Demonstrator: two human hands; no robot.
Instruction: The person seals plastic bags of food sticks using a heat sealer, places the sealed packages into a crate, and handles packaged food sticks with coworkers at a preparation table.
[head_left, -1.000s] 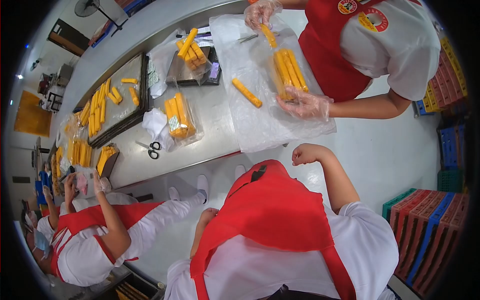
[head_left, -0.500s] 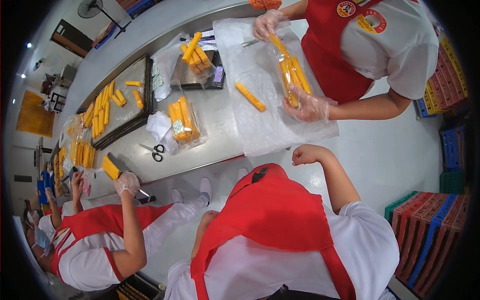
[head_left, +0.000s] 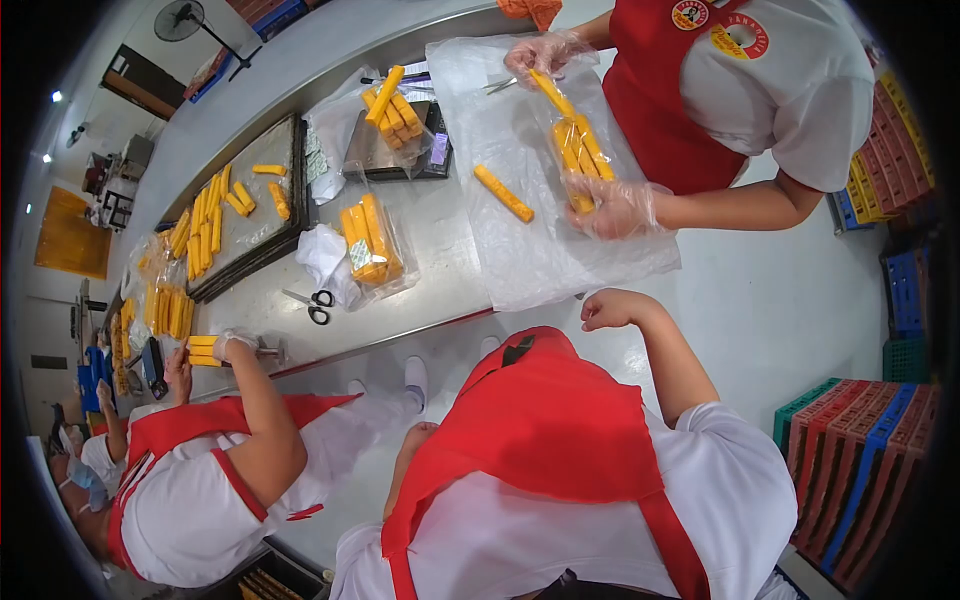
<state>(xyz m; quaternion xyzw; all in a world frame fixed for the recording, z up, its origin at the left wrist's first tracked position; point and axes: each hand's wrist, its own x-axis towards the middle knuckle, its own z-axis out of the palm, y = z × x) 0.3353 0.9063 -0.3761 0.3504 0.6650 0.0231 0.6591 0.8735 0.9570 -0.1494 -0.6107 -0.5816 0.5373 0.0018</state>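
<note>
My right hand [head_left: 607, 309] is bare and hangs beside the table's near edge, its fingers curled in and nothing in them. Partly hidden by the red apron [head_left: 545, 420], my left hand [head_left: 420, 432] is low at my side; its fingers do not show. Nearest to my right hand is the white plastic sheet [head_left: 540, 265], with a single yellow stick [head_left: 503, 193] lying on it. Across the sheet, a co-worker's gloved hands hold a clear bag [head_left: 580, 145] with several yellow sticks inside.
On the steel table [head_left: 400, 310] are black scissors [head_left: 319, 307], a bagged bundle [head_left: 370, 240], a scale [head_left: 435, 150] with sticks on top and a tray [head_left: 255, 225] of sticks. Another co-worker [head_left: 200, 470] holds sticks at left. Stacked crates [head_left: 860, 470] stand at right.
The co-worker across has put the loose stick into the bag's mouth. The left co-worker has reached farther right and now holds yellow sticks low over the table edge. My hands have hardly moved.
</note>
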